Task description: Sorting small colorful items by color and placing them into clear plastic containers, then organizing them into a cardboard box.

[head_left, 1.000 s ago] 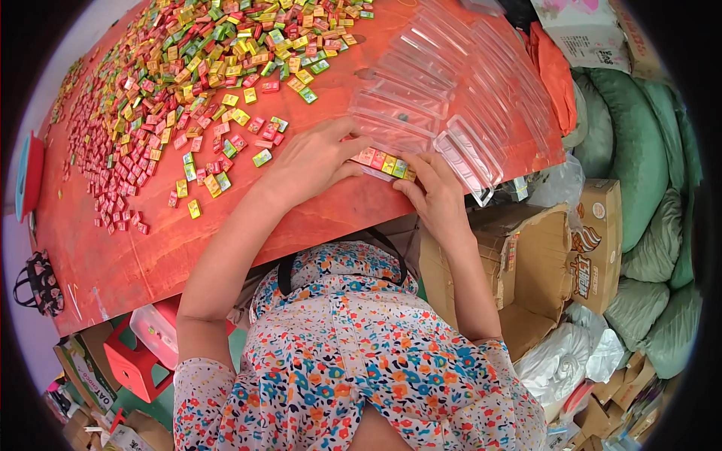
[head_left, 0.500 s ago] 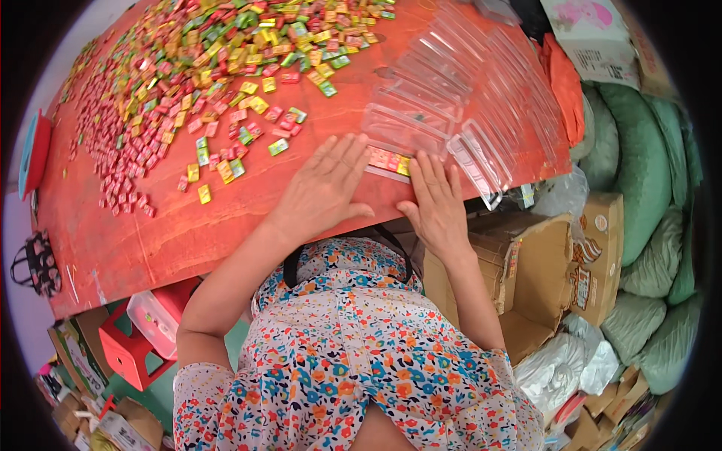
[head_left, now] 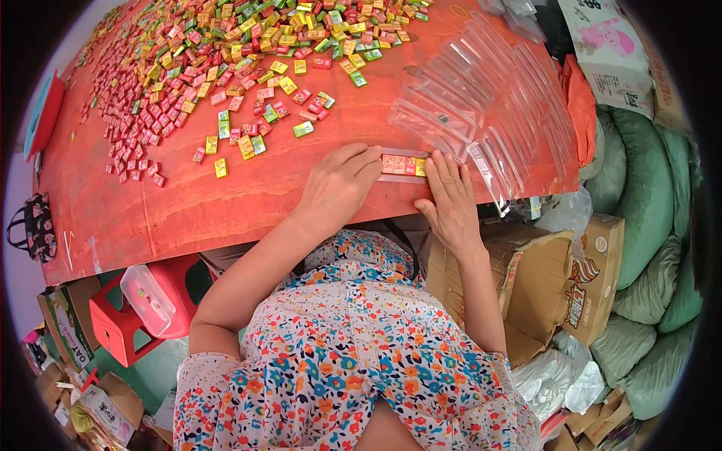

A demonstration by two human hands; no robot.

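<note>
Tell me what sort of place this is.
Probably a small packing workshop, perhaps in a home: a red table bears a heap of small colourful packs and clear plastic trays, with bulging green sacks nearby.

The tabletop (head_left: pixel 188 210) is coloured red, the heaped blocks (head_left: pixel 256 46) red, yellow and green, the row of blocks (head_left: pixel 402 164) pinkish-red and yellow, and the white garment (head_left: pixel 350 361) is patterned with blue, orange and red flowers.
</note>
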